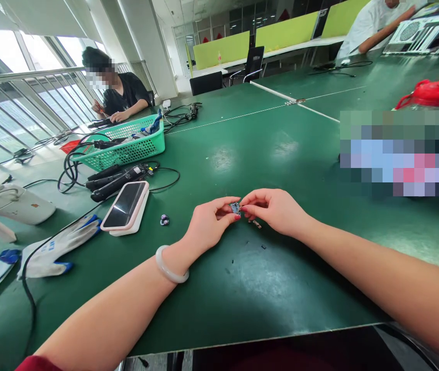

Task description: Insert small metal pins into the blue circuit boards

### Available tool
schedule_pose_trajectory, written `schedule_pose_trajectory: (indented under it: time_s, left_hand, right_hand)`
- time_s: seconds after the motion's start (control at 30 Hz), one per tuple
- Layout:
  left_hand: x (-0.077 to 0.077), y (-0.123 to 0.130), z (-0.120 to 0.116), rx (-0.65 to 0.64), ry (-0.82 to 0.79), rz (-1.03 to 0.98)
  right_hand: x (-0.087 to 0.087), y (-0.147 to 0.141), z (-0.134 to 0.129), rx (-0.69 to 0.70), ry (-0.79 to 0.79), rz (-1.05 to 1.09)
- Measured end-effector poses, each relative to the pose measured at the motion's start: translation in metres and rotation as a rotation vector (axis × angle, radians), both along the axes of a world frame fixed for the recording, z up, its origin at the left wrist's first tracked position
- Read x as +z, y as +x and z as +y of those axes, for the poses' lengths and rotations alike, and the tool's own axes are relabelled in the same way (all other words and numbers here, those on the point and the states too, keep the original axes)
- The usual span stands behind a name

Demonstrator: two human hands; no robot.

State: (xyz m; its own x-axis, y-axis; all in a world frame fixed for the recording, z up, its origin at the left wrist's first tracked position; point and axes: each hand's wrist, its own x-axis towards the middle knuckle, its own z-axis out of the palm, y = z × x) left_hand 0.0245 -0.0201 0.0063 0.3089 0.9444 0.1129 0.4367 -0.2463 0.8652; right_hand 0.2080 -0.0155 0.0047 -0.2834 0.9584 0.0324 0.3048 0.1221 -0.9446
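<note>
A small bluish piece, apparently a circuit board (235, 207), sits between the tips of the left hand (206, 226), thumb on the near side and the other fingers curled around the far side, so those fingers are narrow and pinching it. The right hand (281, 210) meets it from the other side, its thumb and forefinger drawn nearly together at the board's edge; whether they grip the board itself or some tiny part against it, I cannot tell. Both sets of fingertips are just above the green table (204, 304). Just below the right fingertips lies a small slender piece (257, 224), and nearer the person, below the fingers, are two dark bits, one a flat chip (264, 247), the other a speck (232, 262). Left of the left fingers, beyond the back of the hand, rests a small dark and pale object (164, 220), with a phone (125, 205) farther out that way. The board should be very light, stiff and rather fragile, with little to hold: a firm squeeze on its faces could hurt raised parts, and smooth edges may slip. It is best taken by opposite edges, using light fingertip pressure, with the fingers kept low over the table in case it drops.
</note>
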Motion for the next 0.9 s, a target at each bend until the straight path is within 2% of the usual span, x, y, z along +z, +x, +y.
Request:
schedule_pose_trajectory:
  time_s: [0.2, 0.33, 0.47, 0.67, 0.8, 0.9]
  left_hand:
    - [-0.0009, -0.0021, -0.0029, 0.013, 0.206, 0.155]
    - [-0.0013, -0.0026, -0.004, 0.02, 0.272, 0.224]
    - [-0.0004, -0.0032, -0.0041, 0.016, 0.309, 0.277]
    - [0.0015, -0.0041, -0.0054, -0.012, 0.359, 0.358]
    - [0.004, -0.0032, -0.0073, -0.051, 0.366, 0.349]
    - [0.0061, -0.0028, -0.0079, -0.061, 0.315, 0.268]
  right_hand:
    - [-0.0007, 0.0005, -0.0011, -0.001, 0.022, -0.026]
    - [-0.0014, 0.001, -0.0011, 0.012, 0.024, -0.048]
    - [0.0007, 0.0027, -0.0025, 0.006, 0.095, -0.146]
    - [0.0079, 0.0053, -0.005, 0.02, 0.308, -0.396]
    - [0.0077, 0.0051, -0.0054, 0.036, 0.332, -0.41]
    - [0.007, 0.0034, -0.0067, 0.04, 0.319, -0.382]
